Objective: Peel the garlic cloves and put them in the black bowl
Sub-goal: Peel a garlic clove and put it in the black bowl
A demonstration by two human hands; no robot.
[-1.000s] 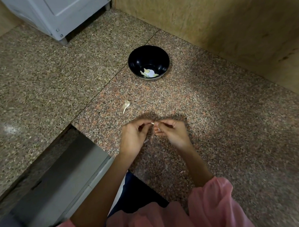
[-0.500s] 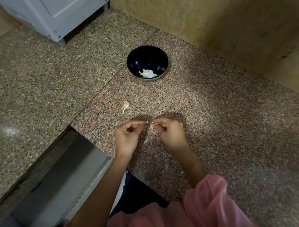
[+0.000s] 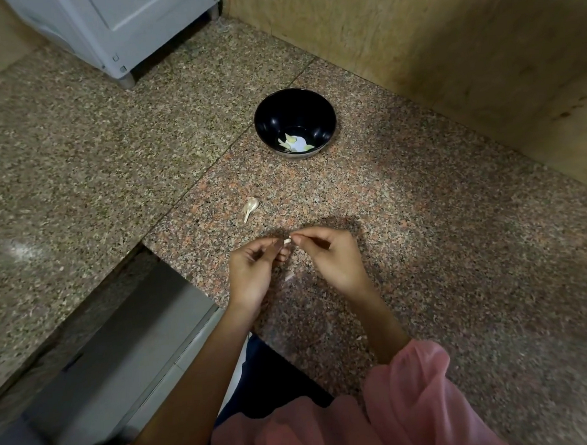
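The black bowl [image 3: 270, 122] stands on the granite counter, far from my hands, with a few pale peeled cloves [image 3: 292, 142] in its bottom. One unpeeled garlic clove [image 3: 251, 206] lies on the counter between the bowl and my hands. My left hand [image 3: 254, 274] and my right hand [image 3: 332, 259] meet fingertip to fingertip just above the counter. Both pinch a small white garlic clove [image 3: 287, 240] between them; most of it is hidden by the fingers. A scrap of skin [image 3: 289, 276] lies under my hands.
A white appliance [image 3: 125, 31] stands at the back left. A wooden wall [image 3: 429, 55] bounds the counter at the back right. The counter's front edge [image 3: 173, 264] drops to a grey cabinet front [image 3: 122, 347] at the lower left.
Half a second ago my hands had drawn slightly apart; now the fingertips are together again on the small clove. The bowl and the loose clove have not moved.
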